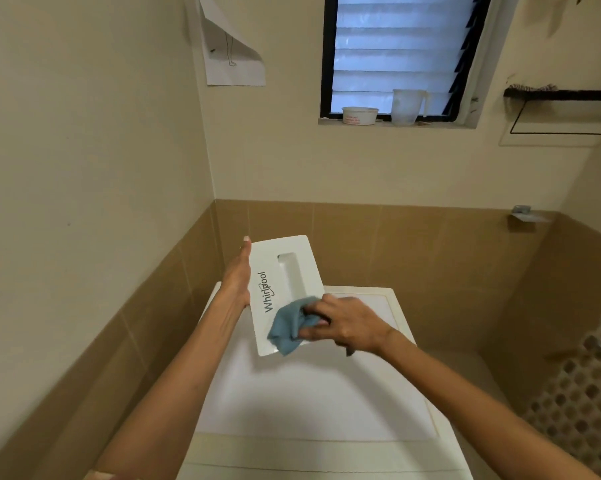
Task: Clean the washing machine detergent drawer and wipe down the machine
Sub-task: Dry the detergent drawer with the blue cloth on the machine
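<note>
The white detergent drawer [285, 271], with a Whirlpool logo and a recessed handle on its front panel, is held up in the air above the washing machine [313, 403]. My left hand [238, 277] grips its left edge. My right hand [344, 323] is closed on a bunched blue-grey cloth [288, 327], which presses against the lower right part of the front panel. The drawer's compartments face away and are hidden. The machine's white top lies below my arms.
Tan-tiled walls [430, 258] close in behind and on both sides of the machine. A window sill holds a small white tub [360, 115] and a clear measuring jug [407, 107]. A honeycomb-patterned mat or rack [583, 403] stands at the right. A paper sheet [231, 53] hangs on the wall.
</note>
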